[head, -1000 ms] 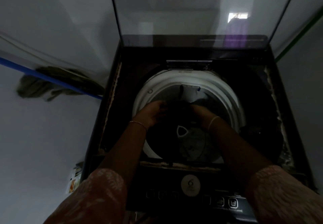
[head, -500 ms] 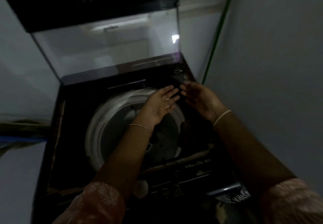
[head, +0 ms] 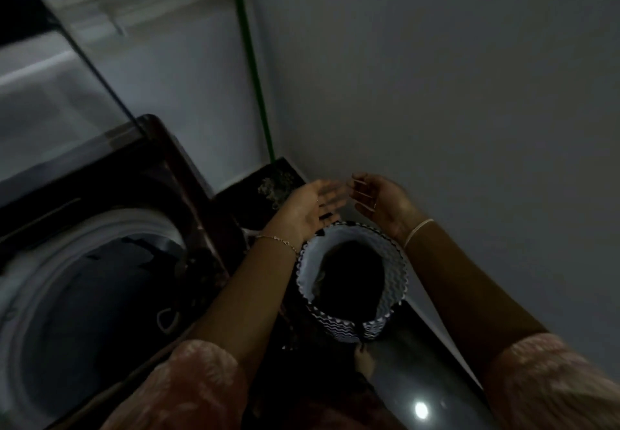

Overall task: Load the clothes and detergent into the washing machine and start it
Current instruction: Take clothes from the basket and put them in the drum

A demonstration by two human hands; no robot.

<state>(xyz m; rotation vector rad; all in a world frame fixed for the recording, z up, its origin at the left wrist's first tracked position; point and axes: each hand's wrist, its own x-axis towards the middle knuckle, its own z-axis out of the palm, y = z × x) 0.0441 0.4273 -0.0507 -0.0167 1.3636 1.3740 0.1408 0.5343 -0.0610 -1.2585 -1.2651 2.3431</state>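
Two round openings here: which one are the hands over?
The black-and-white zigzag fabric basket by the wall: the left hand and right hand hang open above its far rim. The white-rimmed washing machine drum lies off to the left, away from both.

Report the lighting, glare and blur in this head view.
Head view: dim and underexposed overall. The inside of the basket is a black mass with unreadable contents, and the washer drum is murky too. Head view: one small bright glare spot sits on the floor. The left hand is motion-smeared toward its tips, while the right hand looks sharper.
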